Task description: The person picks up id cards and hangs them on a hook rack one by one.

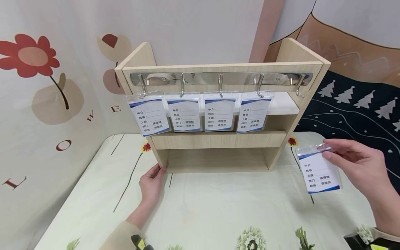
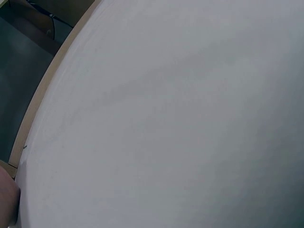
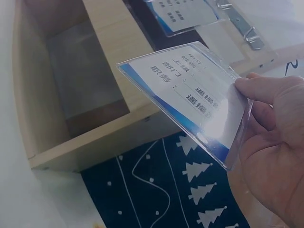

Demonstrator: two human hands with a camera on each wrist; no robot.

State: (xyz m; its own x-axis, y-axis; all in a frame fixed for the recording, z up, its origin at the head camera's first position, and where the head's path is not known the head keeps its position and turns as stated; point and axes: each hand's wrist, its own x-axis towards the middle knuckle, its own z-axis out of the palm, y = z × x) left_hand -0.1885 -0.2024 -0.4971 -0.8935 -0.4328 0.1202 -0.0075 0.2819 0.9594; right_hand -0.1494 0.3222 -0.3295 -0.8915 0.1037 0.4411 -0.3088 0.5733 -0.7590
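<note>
A clear-sleeved badge card [image 1: 318,170] with blue corner bands is pinched at its top edge between the thumb and fingers of my right hand [image 1: 359,163], held up to the right of the wooden shelf unit. In the right wrist view the card [image 3: 190,95] tilts in front of the shelf's side. My left hand [image 1: 151,185] holds the lower left front corner of the wooden shelf unit [image 1: 218,140]. A metal hook rail [image 1: 203,79] runs along its upper front. Several matching badge cards [image 1: 220,113] hang from its hooks; the rightmost hook [image 1: 300,86] carries none.
The shelf unit stands on a pale flower-print tablecloth [image 1: 206,208]. Behind it are a light curtain with a red flower [image 1: 35,57] and a dark cloth printed with white trees [image 1: 353,107]. A white panel [image 1: 284,104] shows inside the upper compartment.
</note>
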